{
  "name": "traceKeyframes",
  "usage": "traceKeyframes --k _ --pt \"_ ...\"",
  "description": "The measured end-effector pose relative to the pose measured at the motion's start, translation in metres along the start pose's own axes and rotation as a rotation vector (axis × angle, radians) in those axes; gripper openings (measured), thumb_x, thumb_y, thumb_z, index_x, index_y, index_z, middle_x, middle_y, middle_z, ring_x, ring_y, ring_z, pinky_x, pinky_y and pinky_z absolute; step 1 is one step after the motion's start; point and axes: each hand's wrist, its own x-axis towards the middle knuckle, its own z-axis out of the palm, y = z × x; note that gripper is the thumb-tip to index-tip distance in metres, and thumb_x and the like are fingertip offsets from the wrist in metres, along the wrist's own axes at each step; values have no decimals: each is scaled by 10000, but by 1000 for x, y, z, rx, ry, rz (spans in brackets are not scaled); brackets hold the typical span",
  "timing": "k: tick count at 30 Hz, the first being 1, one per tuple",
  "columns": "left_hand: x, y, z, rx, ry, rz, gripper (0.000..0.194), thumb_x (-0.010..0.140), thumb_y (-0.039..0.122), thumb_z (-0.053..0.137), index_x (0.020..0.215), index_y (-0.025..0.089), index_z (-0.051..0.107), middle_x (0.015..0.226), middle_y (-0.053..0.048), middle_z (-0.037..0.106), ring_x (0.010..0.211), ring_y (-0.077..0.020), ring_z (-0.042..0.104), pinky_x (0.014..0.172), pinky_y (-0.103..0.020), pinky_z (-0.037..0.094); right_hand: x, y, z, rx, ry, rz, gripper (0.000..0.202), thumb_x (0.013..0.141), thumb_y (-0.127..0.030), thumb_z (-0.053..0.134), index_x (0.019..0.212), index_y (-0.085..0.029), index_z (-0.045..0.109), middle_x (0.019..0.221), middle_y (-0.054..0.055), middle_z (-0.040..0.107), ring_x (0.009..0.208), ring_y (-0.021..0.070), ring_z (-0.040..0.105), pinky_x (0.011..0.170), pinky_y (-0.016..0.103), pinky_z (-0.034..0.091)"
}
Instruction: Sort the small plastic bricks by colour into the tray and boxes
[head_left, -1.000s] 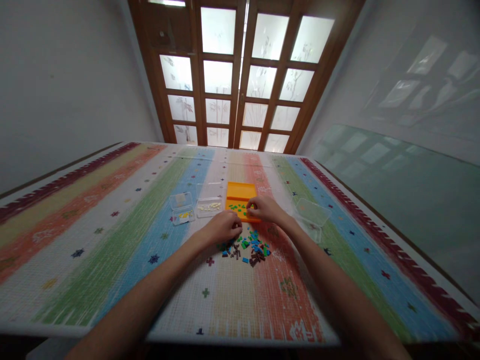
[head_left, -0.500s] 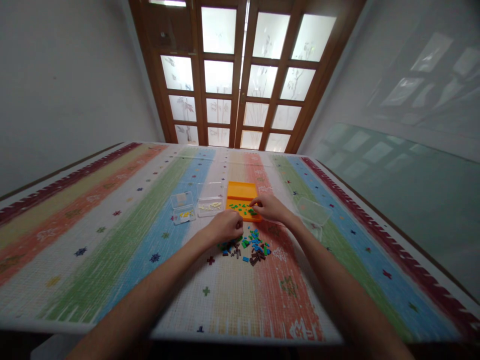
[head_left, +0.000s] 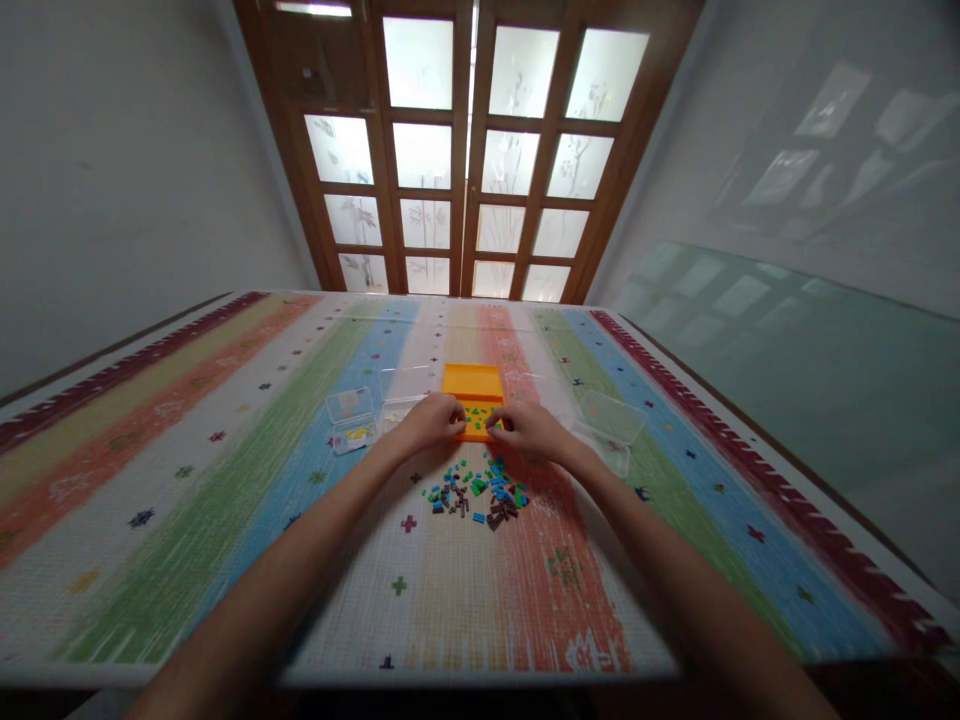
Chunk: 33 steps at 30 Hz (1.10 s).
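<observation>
Showing orange box (head_left: 472, 381) between two hands (head_left: 442, 418), green pieces (head_left: 478, 412) inside

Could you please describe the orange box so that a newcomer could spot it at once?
On the striped tablecloth, look toward its middle, just beyond the loose pile of blue, green and brown pieces. The orange box lies open there, green pieces inside, its near part between the two hands. The other boxes are clear.

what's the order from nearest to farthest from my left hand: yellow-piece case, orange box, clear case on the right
From the left hand:
1. orange box, right beside it
2. yellow-piece case, to the left
3. clear case, far right, past the other hand
</observation>
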Motion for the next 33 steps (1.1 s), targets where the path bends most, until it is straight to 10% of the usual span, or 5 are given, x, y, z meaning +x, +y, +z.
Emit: traceKeyframes --k 27,33 --pt "-13 -6 -21 -35 24 45 232 806 184 586 863 117 800 739 -70 738 638 -128 580 643 -228 395 45 -2 6 -140 -90 195 254 828 -233 629 1017 -193 795 975 89 769 854 191 670 681 240 419" --pt "-34 6 -12 -115 -117 180 225 768 135 574 809 153 794 663 -25 708 551 -96 511 578 -209 352 42 -4 2 -118 -60 174 264 837 -250 625 1028 -175 792 936 79 769 805 173 651 643 237 385"
